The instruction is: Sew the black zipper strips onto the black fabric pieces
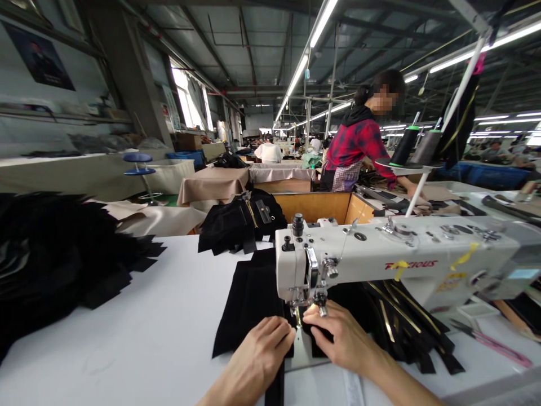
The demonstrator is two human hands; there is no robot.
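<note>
A white sewing machine (363, 251) stands before me, its needle and presser foot over a gold-toothed zipper (299, 317) with black fabric at both sides. My left hand (267, 345) is closed, fingers bent together on the edge of a black fabric panel (240, 304) just left of the presser foot. To the right of the foot, my right hand (338, 334) has its fingers closed at the zipper's black edge, fingertips close to the needle; the thumb lies a little lower. The exact grip under both hands is partly hidden.
Black zipper strips (406, 321) lie under the machine arm, near pink-handled snips (494, 341). A large stack of black pieces (54, 265) covers the left of the white table (139, 349). Black pieces with a zipper (236, 220) lie behind. A person (359, 135) works across.
</note>
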